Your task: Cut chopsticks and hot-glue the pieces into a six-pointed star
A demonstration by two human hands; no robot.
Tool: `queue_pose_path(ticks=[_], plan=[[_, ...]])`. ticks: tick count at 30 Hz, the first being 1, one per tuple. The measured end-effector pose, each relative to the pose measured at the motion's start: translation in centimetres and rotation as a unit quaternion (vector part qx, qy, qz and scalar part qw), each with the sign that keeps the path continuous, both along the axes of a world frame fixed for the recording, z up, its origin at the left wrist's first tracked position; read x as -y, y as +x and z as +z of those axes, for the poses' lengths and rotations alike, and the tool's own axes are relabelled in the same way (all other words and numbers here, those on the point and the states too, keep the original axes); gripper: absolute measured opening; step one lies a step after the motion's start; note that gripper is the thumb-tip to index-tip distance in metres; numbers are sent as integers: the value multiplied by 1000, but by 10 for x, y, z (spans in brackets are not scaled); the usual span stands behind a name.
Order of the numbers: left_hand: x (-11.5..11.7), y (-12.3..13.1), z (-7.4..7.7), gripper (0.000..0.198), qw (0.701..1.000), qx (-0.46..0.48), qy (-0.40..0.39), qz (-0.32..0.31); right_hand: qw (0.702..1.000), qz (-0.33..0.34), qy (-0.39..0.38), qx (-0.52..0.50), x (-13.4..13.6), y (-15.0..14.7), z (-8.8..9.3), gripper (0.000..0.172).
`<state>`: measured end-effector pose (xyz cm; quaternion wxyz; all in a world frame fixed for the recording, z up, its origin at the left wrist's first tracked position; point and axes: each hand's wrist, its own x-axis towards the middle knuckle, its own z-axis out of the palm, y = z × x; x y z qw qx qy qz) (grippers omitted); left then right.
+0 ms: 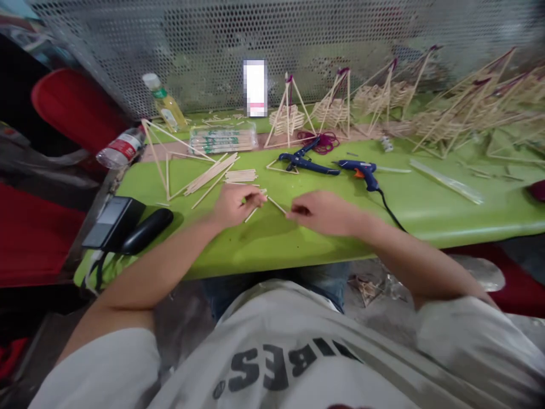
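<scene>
Over the green tabletop, my left hand (237, 205) is closed, its thumb and fingertips pinched where short wooden sticks meet. One wooden stick (276, 205) slants from there to my right hand (321, 212), which pinches its lower end. Another stick (251, 215) juts out below my left fingers; whether it is joined to the first is hidden. Just beyond my left hand lie a bundle of short sticks (240, 175) and a loose pile of longer sticks (213, 175). Blue cutters (309, 162) rest on a small stick triangle (276, 167), near a blue glue gun (361, 170).
Stick pyramids (288, 116) with purple string line the back right. A stick frame (167, 156), a drink bottle (165, 105) and packaged sticks (223, 138) stand or lie back left. A black device (114, 221) sits front left. The glue gun's cord (392, 210) crosses the front edge.
</scene>
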<state>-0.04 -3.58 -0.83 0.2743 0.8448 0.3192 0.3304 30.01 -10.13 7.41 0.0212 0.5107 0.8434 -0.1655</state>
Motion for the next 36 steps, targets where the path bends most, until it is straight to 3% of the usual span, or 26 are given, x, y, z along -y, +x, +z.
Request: queue_pose_path(ticks=[4,8,13,16,19,22,25,28,36], plan=[[13,2,2,77,981,-137,84,-110,999,-3,-6,51,-57,-37,-7,46],[22,14,-4,72,953,-217,129,-170,1000,4,13,4,-69,-35,-37,37],[24,25,-4,52,945,-264,108,-159,999,3,25,-29,-61,-24,-57,30],[22,19,15,42,959,-238,67,-139,1000,4,18,-19,-59,-24,-57,31],[18,2,37,32,975,-211,10,-72,1000,0,10,-14,-59,-26,-54,30],[12,-16,48,38,964,-251,-80,-38,1000,-3,12,-23,-58,-26,-54,28],[11,-27,48,60,936,-311,-160,-31,999,-5,19,-36,-57,-25,-56,26],[14,-28,44,69,925,-334,-182,-23,998,-4,18,-58,-54,-28,-58,25],[20,-21,42,37,938,-318,-113,-81,995,-27,21,-89,-55,-31,-68,23]])
